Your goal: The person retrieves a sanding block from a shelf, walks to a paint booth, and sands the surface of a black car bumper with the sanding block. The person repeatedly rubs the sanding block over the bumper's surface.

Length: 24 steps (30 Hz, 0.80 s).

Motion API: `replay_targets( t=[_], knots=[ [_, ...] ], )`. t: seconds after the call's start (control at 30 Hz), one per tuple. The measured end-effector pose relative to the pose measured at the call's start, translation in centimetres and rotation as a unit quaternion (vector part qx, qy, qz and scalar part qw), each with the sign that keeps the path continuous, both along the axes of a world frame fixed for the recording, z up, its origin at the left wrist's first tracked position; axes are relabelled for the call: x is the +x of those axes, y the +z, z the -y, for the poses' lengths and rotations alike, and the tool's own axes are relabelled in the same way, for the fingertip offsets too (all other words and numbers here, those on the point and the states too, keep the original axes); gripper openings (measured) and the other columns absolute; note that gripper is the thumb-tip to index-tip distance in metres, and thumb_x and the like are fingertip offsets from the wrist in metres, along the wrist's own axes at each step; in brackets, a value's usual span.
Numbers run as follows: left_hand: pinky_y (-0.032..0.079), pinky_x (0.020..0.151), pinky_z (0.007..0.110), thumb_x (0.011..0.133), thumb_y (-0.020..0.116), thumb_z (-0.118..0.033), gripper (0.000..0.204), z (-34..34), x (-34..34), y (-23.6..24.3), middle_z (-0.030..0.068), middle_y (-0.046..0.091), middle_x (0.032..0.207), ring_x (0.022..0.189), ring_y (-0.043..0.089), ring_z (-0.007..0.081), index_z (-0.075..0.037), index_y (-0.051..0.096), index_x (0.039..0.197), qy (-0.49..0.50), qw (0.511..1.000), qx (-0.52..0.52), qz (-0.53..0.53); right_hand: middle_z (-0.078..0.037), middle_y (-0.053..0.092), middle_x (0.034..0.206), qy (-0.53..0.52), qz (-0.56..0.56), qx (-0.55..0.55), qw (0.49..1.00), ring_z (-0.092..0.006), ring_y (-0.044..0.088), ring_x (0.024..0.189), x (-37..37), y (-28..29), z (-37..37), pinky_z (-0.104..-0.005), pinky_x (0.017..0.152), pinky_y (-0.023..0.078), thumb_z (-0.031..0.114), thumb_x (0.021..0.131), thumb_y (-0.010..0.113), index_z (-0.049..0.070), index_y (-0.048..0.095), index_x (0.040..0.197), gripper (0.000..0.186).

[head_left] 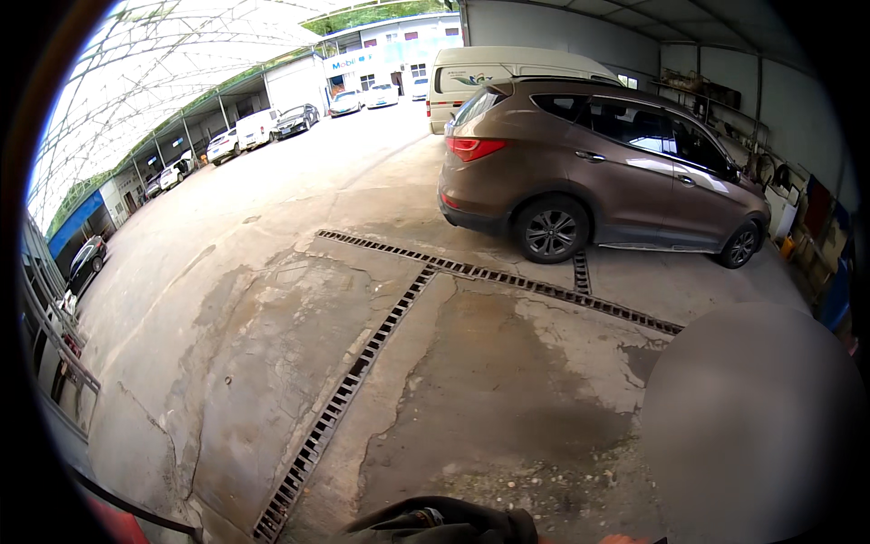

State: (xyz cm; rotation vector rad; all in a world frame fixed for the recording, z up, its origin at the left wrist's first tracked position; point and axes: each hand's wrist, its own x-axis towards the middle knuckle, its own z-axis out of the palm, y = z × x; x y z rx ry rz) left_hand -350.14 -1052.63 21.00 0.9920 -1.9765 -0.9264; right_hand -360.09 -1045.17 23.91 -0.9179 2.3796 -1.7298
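- Hand (623, 539): a sliver of skin at the concrete floor's near edge, right of centre; whether left or right, how its fingers stand and whether they hold anything cannot be told.
- Dark sleeve (435, 521): bunched fabric to the left of the hand.
- Red object (118, 524): cut off at the near left corner, beside a dark bar (136, 506).
- Long drain grate (344, 399): nearest clearly identifiable fixture, set in the concrete floor (494, 363), left of and ahead of the hand; long axis slanting away and rightward from the near edge.
- Blurred grey patch (752, 426): right of and ahead of the hand, hiding the floor there.
- Cross drain grate (517, 280): met by the long one at its far end.
- Brown SUV (625, 172): beyond the cross drain grate, tail leftward, rear wheel (551, 230) nearest the grate.
- Cream van (453, 86): behind the SUV.
- White van (257, 129): far left, among parked cars.
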Motion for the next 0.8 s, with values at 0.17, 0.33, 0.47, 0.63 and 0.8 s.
replay_targets(
  t=[0.17, 0.33, 0.47, 0.63, 0.8],
  knots=[
    [0.051, 0.055, 0.056, 0.105, 0.052, -0.040, 0.039, 8.4, -12.6, 1.2, 0.0232, 0.067, 0.073, 0.063, 0.065, 0.0441, -0.009, 0.070, 0.092, 0.035, 0.997, 0.025, 0.060, -0.026, 0.072, 0.095, 0.048, 0.054, -0.006, 0.997, -0.0326, 0.062, 0.080, -13.2, 0.2, 9.1, -0.0467, 0.075, 0.053, 0.036, 0.105, 0.059, -0.011, 0.070, 0.108, 0.048],
    [0.050, 0.056, 0.056, 0.104, 0.053, -0.039, 0.039, 18.7, -30.8, 1.4, 0.0238, 0.065, 0.071, 0.063, 0.064, 0.0457, -0.007, 0.069, 0.089, 0.031, 0.996, 0.002, -0.084, -0.024, 0.071, 0.095, 0.048, -0.007, -0.007, 0.999, -0.0308, 0.061, 0.081, -29.0, -0.4, 17.4, -0.0458, 0.076, 0.053, 0.035, 0.106, 0.059, -0.011, 0.069, 0.108, 0.047],
    [0.051, 0.059, 0.055, 0.104, 0.054, -0.037, 0.037, 24.0, -46.0, 2.5, 0.0248, 0.065, 0.074, 0.068, 0.065, 0.0456, -0.006, 0.068, 0.089, -0.008, 0.993, 0.023, -0.114, -0.022, 0.072, 0.093, -0.021, -0.053, -0.043, 0.997, -0.0287, 0.062, 0.080, -43.4, 2.3, 22.8, -0.0445, 0.074, 0.054, 0.031, 0.106, 0.061, -0.011, 0.070, 0.108, 0.043],
    [0.052, 0.065, 0.054, 0.103, 0.055, -0.038, 0.038, 33.4, -59.2, 3.9, 0.0252, 0.067, 0.082, 0.076, 0.066, 0.0455, -0.005, 0.068, 0.091, -0.087, 0.987, 0.046, -0.129, -0.022, 0.074, 0.094, -0.086, 0.010, 0.003, 0.996, -0.0291, 0.066, 0.081, -57.8, 2.9, 32.3, -0.0435, 0.072, 0.055, 0.029, 0.105, 0.063, -0.010, 0.072, 0.110, 0.041],
    [0.053, 0.070, 0.054, 0.104, 0.052, -0.043, 0.043, 44.0, -76.9, 0.9, 0.0245, 0.068, 0.084, 0.080, 0.066, 0.0474, -0.004, 0.070, 0.097, -0.030, 0.998, 0.041, -0.038, -0.023, 0.075, 0.095, -0.023, 0.017, 0.034, 0.999, -0.0306, 0.068, 0.082, -74.9, 0.8, 42.4, -0.0435, 0.073, 0.056, 0.029, 0.105, 0.063, -0.009, 0.073, 0.111, 0.040]
  ],
)
